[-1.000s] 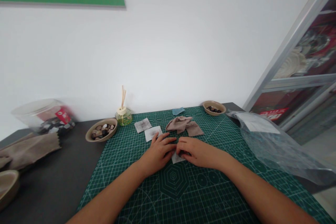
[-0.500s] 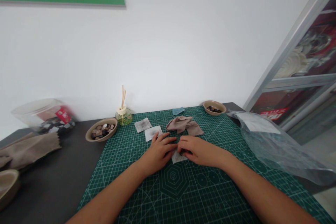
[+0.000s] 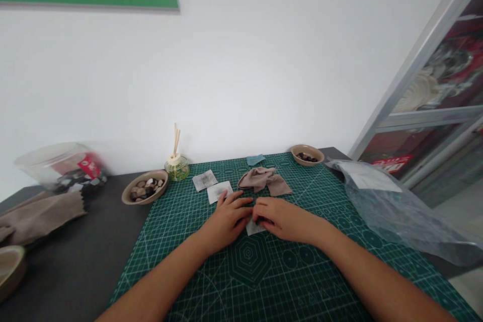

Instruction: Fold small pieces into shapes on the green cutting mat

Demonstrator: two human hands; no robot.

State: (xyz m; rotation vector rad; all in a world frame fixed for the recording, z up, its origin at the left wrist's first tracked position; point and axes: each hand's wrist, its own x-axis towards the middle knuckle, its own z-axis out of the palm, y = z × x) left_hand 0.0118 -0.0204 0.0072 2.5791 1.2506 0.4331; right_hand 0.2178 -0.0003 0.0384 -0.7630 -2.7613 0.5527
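A small whitish square with grey smudges point(image 3: 255, 227) lies on the green cutting mat point(image 3: 211, 287), partly covered by my hands. Fingers stretched and spread, my left hand point(image 3: 225, 222) rests flat at the square's left edge. My right hand point(image 3: 284, 217) is curled over the same square, fingertips pinched together and bent downward. A dark patch shows beneath those fingers, but what they grip is mostly hidden. Just beyond the left fingers are two more smudged squares, one nearer point(image 3: 218, 191) and one farther left point(image 3: 205, 180). A crumpled taupe cloth point(image 3: 260, 179) lies behind my right hand.
A bowl of brown and black stones point(image 3: 145, 187) stands left beside a reed diffuser point(image 3: 177, 167). Another bowl with dark stones point(image 3: 307, 155) is at the back right, near a blue scrap point(image 3: 255, 159). A clear plastic bag point(image 3: 392, 211) covers the mat's right edge.
My right hand has shifted very slightly to the left over the smudged square. My left hand stays in place, and the surrounding things look the same.
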